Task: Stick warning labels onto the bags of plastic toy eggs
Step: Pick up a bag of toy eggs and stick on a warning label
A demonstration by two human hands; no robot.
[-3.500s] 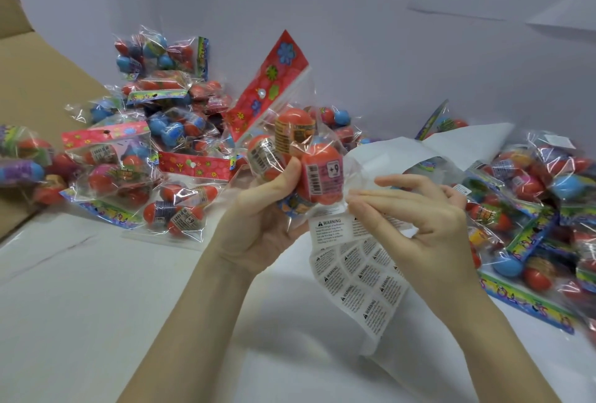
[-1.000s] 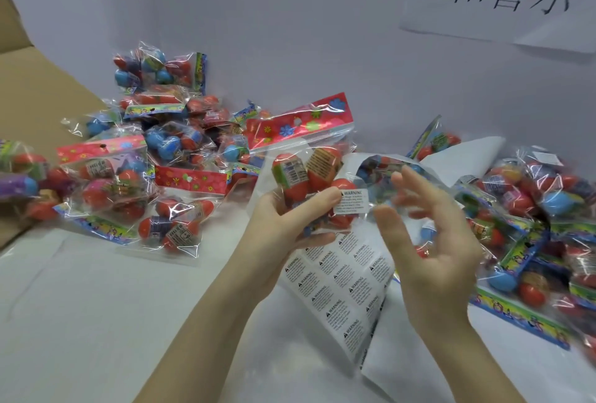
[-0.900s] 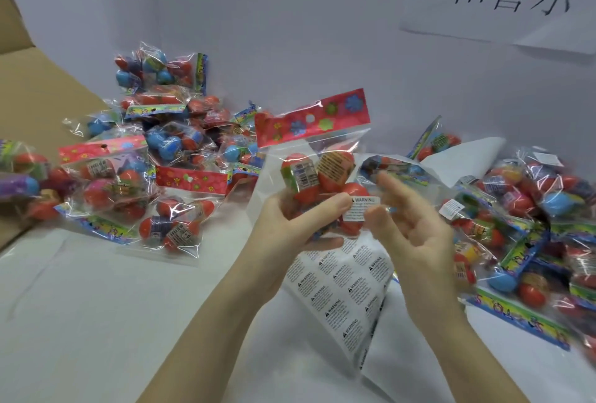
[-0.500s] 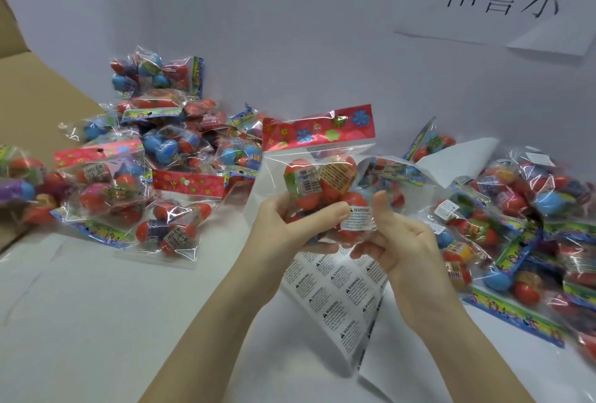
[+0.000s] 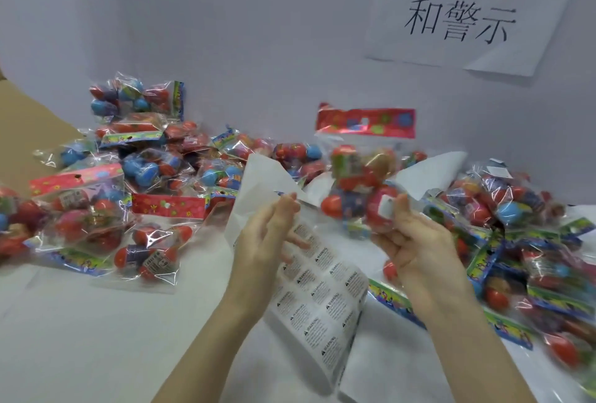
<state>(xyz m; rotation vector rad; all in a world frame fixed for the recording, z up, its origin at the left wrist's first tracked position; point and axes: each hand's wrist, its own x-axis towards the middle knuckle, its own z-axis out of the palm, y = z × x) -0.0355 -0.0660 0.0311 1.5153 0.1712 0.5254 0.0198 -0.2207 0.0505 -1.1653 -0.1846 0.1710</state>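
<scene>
White tabletop (image 5: 80, 338): my right hand (image 5: 416, 241) pinches a light, crinkly egg bag (image 5: 364, 189) low, left hand (image 5: 267, 235) loosely holding limp label sheet (image 5: 319, 293).

Paper sign (image 5: 464, 15) with Chinese characters on the wall, cardboard (image 5: 29, 131) at left.

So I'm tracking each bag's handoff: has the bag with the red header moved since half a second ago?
Yes. The bag has gone rightward, from the left hand to the right hand, toward the right-side pile, judged against the label sheet.
</scene>
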